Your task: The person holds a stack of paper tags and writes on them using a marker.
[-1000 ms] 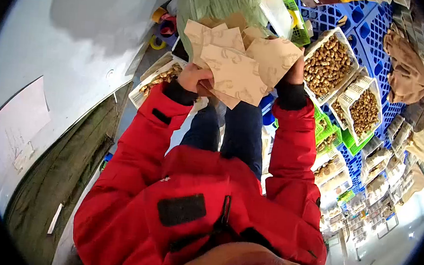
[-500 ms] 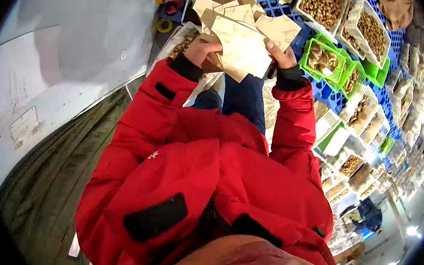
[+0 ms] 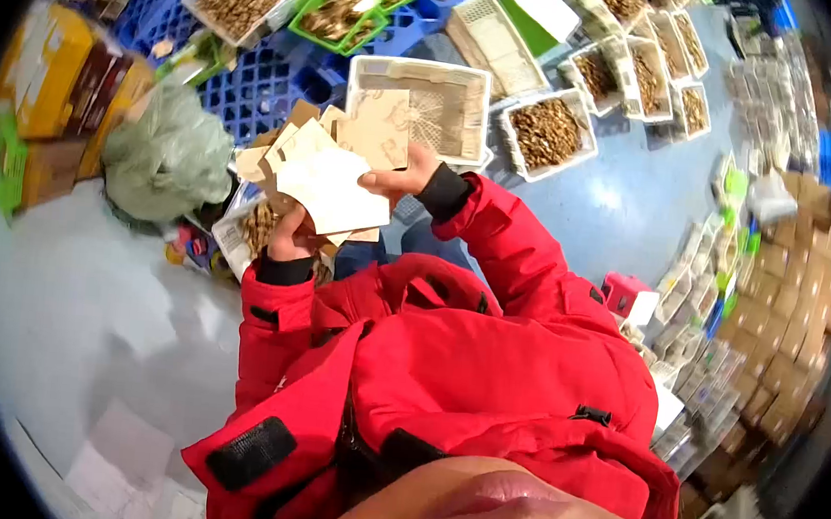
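Observation:
My left hand (image 3: pixel 295 234) is closed around the lower left edge of a fanned stack of tan cardboard pieces (image 3: pixel 328 192). My right hand (image 3: pixel 409 173) grips the right side of the same stack, thumb on top. Some pieces stick out at odd angles, and a separate-looking piece with faint printed marks (image 3: pixel 377 128) extends past my right fingers. A white crate of brown lumps (image 3: pixel 233 241) is partly hidden below my left hand. Just beyond the cardboard stands a white plastic basket (image 3: pixel 421 68) with its slotted bottom showing.
Several white baskets of brown lumps (image 3: pixel 546 133) and green baskets (image 3: pixel 341 8) surround the blue lattice pallet (image 3: pixel 243 100). A pale plastic bag (image 3: pixel 172 154) sits at left near yellow boxes (image 3: pixel 55 60). Stacked cartons (image 3: pixel 787 308) stand at right.
The view has swung to the right, bringing the white basket and stacked cartons into sight. Both hands still hold the cardboard, now in a looser, shifted fan.

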The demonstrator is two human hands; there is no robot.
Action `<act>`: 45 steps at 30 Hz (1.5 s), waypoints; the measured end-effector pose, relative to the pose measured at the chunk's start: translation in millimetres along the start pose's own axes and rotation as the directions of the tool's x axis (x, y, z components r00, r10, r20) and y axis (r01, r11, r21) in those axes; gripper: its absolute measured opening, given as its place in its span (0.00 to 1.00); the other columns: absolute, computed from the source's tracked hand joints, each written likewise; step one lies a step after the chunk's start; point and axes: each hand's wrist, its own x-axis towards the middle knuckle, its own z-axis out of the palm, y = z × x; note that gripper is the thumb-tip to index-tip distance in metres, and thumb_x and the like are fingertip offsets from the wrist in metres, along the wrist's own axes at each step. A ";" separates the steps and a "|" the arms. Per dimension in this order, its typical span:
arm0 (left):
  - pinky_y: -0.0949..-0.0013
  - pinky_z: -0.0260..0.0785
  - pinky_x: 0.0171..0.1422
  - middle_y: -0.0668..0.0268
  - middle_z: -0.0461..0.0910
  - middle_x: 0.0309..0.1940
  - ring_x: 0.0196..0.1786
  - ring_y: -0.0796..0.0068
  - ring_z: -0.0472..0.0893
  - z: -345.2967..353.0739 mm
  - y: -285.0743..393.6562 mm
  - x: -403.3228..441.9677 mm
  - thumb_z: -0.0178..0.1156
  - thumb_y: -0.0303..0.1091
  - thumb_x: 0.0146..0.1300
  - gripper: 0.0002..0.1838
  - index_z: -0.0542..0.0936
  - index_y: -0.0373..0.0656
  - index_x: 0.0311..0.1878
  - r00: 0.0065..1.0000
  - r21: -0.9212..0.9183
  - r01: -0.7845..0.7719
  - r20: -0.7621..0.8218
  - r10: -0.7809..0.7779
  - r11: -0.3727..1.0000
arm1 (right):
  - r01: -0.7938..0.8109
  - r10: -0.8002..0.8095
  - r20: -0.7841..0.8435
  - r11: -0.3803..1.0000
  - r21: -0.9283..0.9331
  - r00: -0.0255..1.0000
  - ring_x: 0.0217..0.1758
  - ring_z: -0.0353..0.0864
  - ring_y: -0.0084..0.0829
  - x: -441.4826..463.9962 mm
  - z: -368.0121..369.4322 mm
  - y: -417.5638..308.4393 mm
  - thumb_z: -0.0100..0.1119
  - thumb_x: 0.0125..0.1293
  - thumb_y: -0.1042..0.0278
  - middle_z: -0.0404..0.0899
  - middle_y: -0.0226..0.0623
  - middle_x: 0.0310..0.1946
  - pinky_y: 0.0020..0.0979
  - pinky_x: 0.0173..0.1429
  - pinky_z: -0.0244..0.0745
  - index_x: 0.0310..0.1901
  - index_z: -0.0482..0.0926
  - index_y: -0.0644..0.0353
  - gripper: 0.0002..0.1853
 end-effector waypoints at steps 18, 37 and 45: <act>0.57 0.68 0.59 0.55 0.72 0.54 0.53 0.59 0.75 306.4 -351.7 187.2 0.58 0.44 0.56 0.33 0.63 0.36 0.61 0.726 0.328 0.546 0.273 -0.631 0.771 | 0.347 -0.523 -0.742 0.848 -0.401 0.421 0.46 0.79 0.34 -403.3 -262.6 75.5 0.69 0.48 0.50 0.78 0.45 0.43 0.31 0.49 0.72 0.55 0.66 0.65 0.38; 0.54 0.65 0.60 0.54 0.67 0.59 0.58 0.58 0.71 560.5 -609.1 442.2 0.57 0.52 0.56 0.36 0.62 0.39 0.63 0.517 0.345 0.621 0.495 -0.698 0.704 | 0.250 -0.593 -0.805 0.776 -0.579 -0.021 0.34 0.74 0.22 -596.3 -605.9 -6.2 0.60 0.59 0.54 0.78 0.38 0.38 0.26 0.43 0.72 0.61 0.64 0.60 0.31; 0.60 0.66 0.59 0.57 0.74 0.52 0.54 0.62 0.74 693.8 -797.0 534.8 0.54 0.48 0.58 0.31 0.66 0.36 0.59 0.501 0.541 0.548 0.399 -0.768 0.638 | 0.209 -0.512 -0.835 0.811 -0.547 -0.202 0.37 0.78 0.27 -747.6 -809.7 -20.9 0.59 0.60 0.60 0.80 0.38 0.39 0.28 0.43 0.72 0.44 0.79 0.61 0.15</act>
